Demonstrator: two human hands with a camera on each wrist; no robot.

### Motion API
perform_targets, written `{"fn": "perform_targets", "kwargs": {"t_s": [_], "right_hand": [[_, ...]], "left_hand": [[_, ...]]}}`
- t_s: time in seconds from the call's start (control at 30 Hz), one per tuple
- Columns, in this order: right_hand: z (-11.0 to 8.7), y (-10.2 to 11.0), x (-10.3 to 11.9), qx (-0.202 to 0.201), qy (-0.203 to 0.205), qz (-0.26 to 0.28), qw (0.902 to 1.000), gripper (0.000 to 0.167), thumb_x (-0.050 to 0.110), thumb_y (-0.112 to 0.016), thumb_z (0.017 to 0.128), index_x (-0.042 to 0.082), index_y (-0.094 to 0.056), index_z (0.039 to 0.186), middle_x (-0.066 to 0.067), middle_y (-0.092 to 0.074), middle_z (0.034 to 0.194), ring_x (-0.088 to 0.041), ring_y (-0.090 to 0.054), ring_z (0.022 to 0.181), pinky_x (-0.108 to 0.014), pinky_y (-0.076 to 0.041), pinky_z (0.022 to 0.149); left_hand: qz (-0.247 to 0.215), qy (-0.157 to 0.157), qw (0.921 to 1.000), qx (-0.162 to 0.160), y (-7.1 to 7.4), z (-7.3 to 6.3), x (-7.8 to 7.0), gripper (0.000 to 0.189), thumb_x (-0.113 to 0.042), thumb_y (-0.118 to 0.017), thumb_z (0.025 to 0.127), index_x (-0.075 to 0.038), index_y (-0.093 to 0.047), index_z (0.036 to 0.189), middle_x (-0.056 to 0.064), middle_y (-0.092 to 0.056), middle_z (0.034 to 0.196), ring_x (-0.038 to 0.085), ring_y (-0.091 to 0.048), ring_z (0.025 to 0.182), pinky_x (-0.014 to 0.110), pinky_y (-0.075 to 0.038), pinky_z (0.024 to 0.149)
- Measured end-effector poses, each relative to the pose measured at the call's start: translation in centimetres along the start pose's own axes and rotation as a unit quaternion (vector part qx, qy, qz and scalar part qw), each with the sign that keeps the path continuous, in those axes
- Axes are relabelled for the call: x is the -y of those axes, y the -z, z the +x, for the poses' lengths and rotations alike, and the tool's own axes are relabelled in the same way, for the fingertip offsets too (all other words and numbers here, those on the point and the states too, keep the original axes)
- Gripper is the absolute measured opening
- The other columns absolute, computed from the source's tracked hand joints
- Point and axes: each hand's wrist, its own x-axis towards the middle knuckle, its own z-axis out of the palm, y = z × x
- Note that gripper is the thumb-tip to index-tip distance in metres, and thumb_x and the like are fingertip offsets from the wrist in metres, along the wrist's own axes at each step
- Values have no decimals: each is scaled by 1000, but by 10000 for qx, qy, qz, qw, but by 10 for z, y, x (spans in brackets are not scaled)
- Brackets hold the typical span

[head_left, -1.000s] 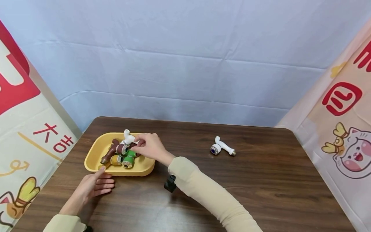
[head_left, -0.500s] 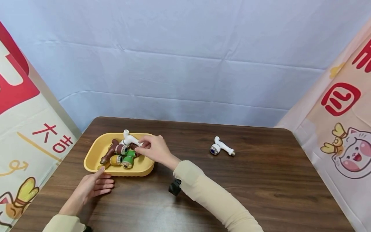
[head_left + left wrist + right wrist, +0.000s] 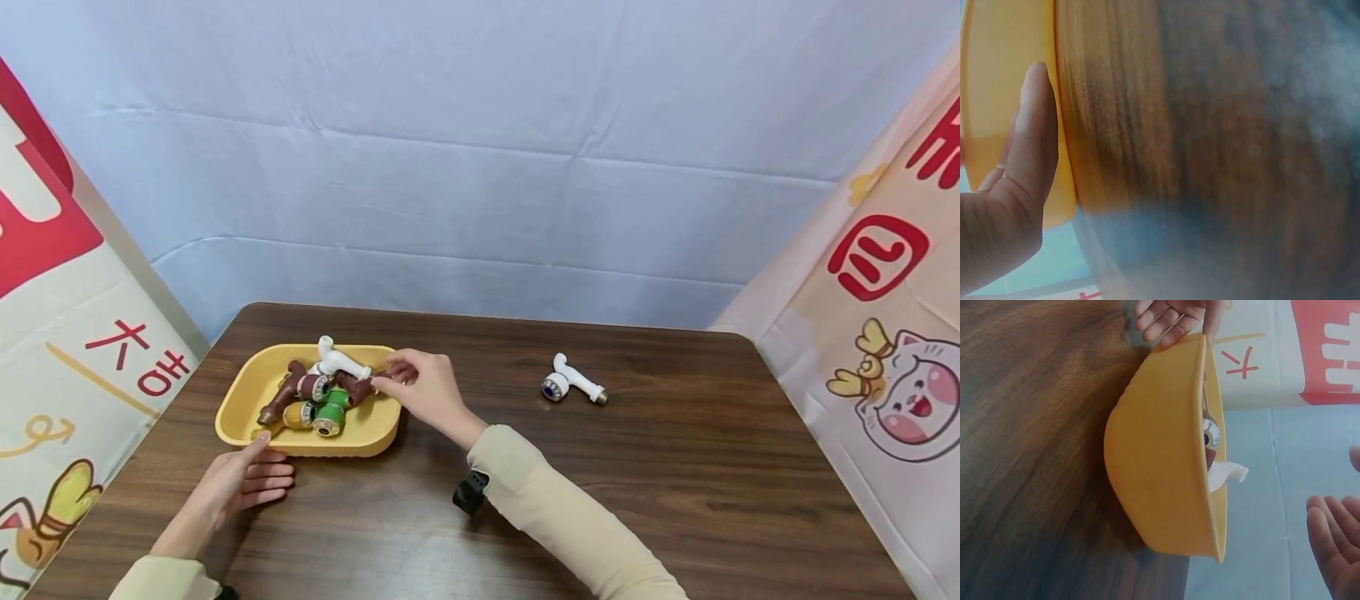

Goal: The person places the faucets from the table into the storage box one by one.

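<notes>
In the head view, a yellow plastic tray at the left holds several small faucets. Among them are a dark red faucet, a white faucet, a green faucet and a yellow faucet. Another dark red faucet lies near the tray's right end. My right hand is over that end, fingertips near this faucet; the right wrist view shows thumb and fingers apart, nothing visible between them. With its thumb on the front rim, my left hand touches the tray, fingers straight outside it.
A second white faucet lies alone on the brown wooden table, right of the tray. Behind the table hangs a pale blue cloth, with printed banners at both sides.
My right hand has moved right, from over the middle of the faucets to the tray's right end, uncovering more of the white and dark red faucets. My left hand stays at the rim.
</notes>
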Motion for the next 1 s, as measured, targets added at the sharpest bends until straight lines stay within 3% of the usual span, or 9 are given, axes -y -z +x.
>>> {"fn": "perform_targets", "kwargs": {"t_s": [0.27,0.5,1.0], "right_hand": [[-7,11,-9,-268,-88,151,9995,29,21,-73,78,2,-66,99,-7,-67,84,-10,-62,71,-17,-50,63],[-13,22,-11,-475,-8,202,9987,31,22,-75,76,3,-66,98,-7,-67,86,-14,-63,73,-28,-53,66],[-24,44,-31,-1004,-64,333,9944,33,21,-76,75,3,-66,101,-8,-66,88,-26,-63,81,-31,-53,69]], "left_hand": [[12,-13,10000,-8,-1,-1,-1,55,-43,-42,95,10,-54,106,9,-67,82,22,-66,76,38,-54,72],[50,-6,10000,-29,-2,-3,-1,57,-44,-42,95,11,-53,107,9,-66,83,22,-66,77,38,-54,72],[73,17,10000,-23,-2,-3,-2,59,-44,-42,95,13,-50,109,10,-66,84,23,-66,78,39,-54,73]]}}
